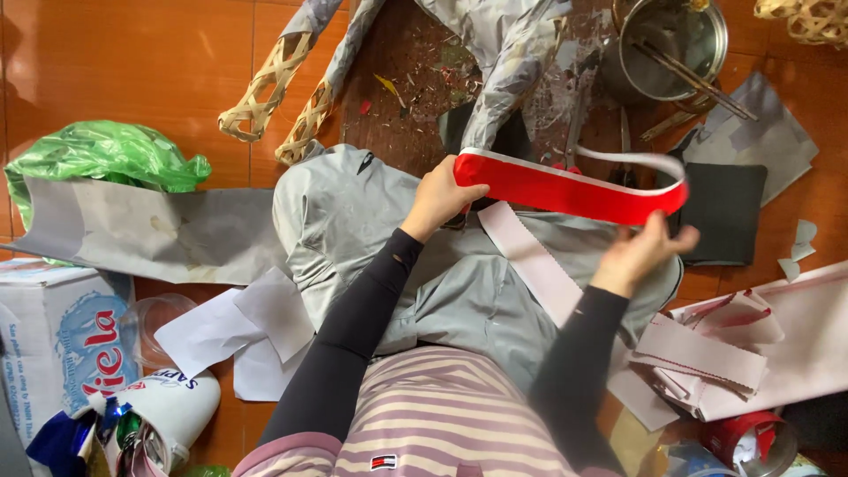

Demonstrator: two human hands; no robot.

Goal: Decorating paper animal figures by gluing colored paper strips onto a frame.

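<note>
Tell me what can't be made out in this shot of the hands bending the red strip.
Head view only:
- Left hand: fingertips hidden behind the red strip.
- Right hand: motion-blurred, so its grip is unclear.
- Metal pot: contents shadowed, top cut by the frame edge.
- Woven bamboo piece: cropped at the corner.

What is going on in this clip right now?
A person seated on the floor holds a red strip bent into a loop, with the left hand at one end and the right hand at the other. Paper pieces, a metal pot and a green bag lie around.
</note>
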